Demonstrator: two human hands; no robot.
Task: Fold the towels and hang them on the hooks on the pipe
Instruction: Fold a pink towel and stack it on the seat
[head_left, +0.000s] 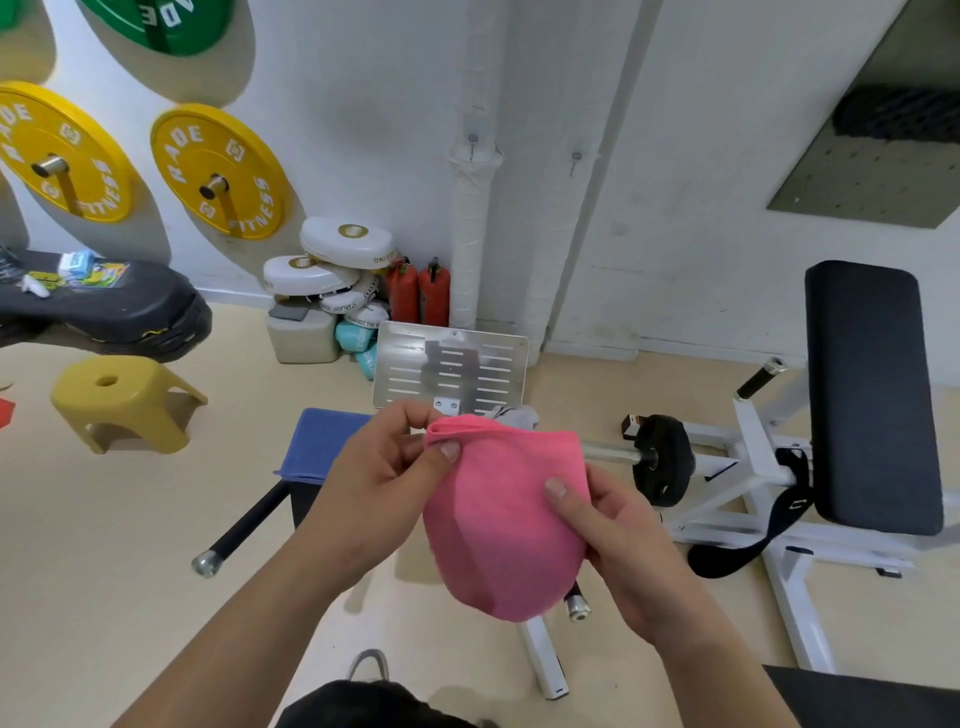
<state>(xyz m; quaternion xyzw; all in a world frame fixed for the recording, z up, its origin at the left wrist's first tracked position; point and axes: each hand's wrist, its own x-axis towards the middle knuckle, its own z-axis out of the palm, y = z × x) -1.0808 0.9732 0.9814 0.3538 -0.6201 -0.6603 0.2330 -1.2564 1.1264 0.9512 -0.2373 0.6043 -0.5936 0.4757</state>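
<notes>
In the head view, a pink towel (504, 519) is held up between both hands, in front of the body and above the floor (156, 519). Its upper left corner is pinched by the left hand (389, 473), with the thumb laid over the folded top edge. Its right edge is gripped by the right hand (613, 530), the thumb pressed on the front face and the other fingers hidden behind the cloth. The towel hangs from these two grips as a rounded, doubled shape, its lower edge free.

Just beyond the top edge a grey cloth (517, 415) and a slotted metal plate (449, 364) are seen. A blue towel (322, 441) is draped near the left hand.

On the wall a white wrapped pipe (472, 234) carries a hook (472, 143), with a second hook (575, 158) to its right — both well apart from the towel. Floor stretches leftward as far as a yellow stool (122, 402); to the right the way is bounded by a black-padded bench (872, 395).
</notes>
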